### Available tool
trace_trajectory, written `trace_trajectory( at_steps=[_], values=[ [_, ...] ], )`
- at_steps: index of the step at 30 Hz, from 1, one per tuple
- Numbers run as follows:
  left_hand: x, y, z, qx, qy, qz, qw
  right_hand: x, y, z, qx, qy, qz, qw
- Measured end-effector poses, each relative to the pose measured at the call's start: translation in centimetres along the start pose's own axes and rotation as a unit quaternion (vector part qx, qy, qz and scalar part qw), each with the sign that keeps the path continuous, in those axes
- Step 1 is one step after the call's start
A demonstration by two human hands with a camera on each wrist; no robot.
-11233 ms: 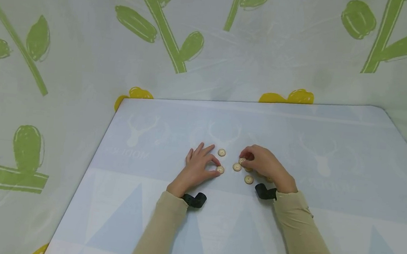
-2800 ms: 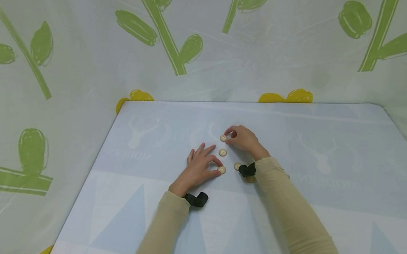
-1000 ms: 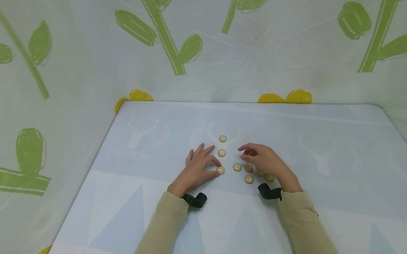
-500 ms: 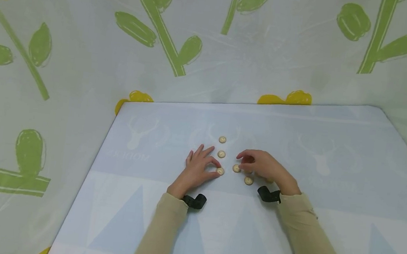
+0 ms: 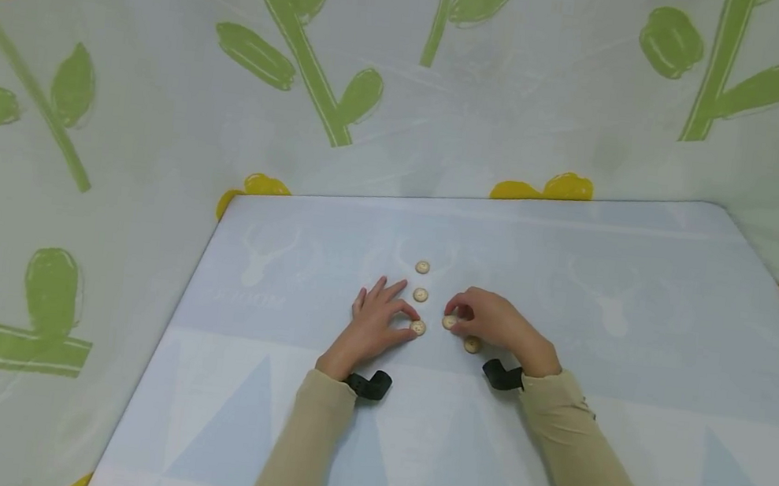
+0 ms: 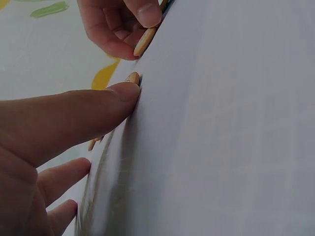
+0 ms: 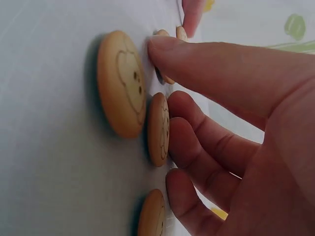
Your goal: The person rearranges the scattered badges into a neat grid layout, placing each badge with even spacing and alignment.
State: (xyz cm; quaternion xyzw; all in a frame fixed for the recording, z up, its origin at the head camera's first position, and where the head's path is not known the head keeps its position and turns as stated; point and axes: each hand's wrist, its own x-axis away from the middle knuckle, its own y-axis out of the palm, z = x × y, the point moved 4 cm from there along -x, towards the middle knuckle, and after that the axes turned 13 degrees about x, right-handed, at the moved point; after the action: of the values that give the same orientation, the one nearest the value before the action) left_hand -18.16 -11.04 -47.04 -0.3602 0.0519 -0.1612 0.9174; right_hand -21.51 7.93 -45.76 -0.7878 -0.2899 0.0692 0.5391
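Note:
My left hand [image 5: 373,328] has thumb and index finger around a round wooden button [image 5: 418,328] on the table, other fingers spread. Beyond it, two more wooden buttons, a middle one [image 5: 420,295] and a far one [image 5: 422,267], lie in a rough column. My right hand [image 5: 498,322] pinches another button [image 5: 448,322] between thumb and index finger, just right of the left hand's button. Close to its palm lies a button [image 5: 472,345]. In the right wrist view, a two-holed button [image 7: 122,83], a second [image 7: 158,129] and a third [image 7: 151,214] lie beneath that hand.
A pale blue patterned cloth covers the table [image 5: 467,457]. Behind its far edge hangs a white curtain [image 5: 538,116] printed with green leaves and yellow flowers. Black wrist cameras, left [image 5: 371,384] and right [image 5: 502,374], sit near the tabletop.
A far button has joined the column since 11.2 s ago, set there by my right hand. That hand has since returned to the right-side buttons and now pinches one. The left hand stays put.

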Motion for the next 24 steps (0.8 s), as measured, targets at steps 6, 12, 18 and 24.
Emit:
trace_trajectory(
  at_steps=[6, 12, 18, 24],
  values=[
    [0.03, -0.25, 0.07, 0.002, 0.0, 0.006, 1.0, -0.4, 0.14, -0.1, 0.004, 0.001, 0.0, 1.0],
    [0.1, -0.18, -0.12, -0.002, -0.008, 0.002, 1.0, -0.49, 0.28, -0.05, -0.013, 0.007, -0.006, 0.9999],
    [0.12, -0.06, -0.16, -0.002, -0.005, 0.003, 1.0, -0.24, 0.34, 0.15, -0.023, -0.004, -0.001, 0.9997],
    [0.07, 0.03, -0.05, 0.0, -0.002, 0.009, 1.0, -0.09, 0.12, 0.39, -0.028, -0.008, 0.0, 0.9996]
  ],
)
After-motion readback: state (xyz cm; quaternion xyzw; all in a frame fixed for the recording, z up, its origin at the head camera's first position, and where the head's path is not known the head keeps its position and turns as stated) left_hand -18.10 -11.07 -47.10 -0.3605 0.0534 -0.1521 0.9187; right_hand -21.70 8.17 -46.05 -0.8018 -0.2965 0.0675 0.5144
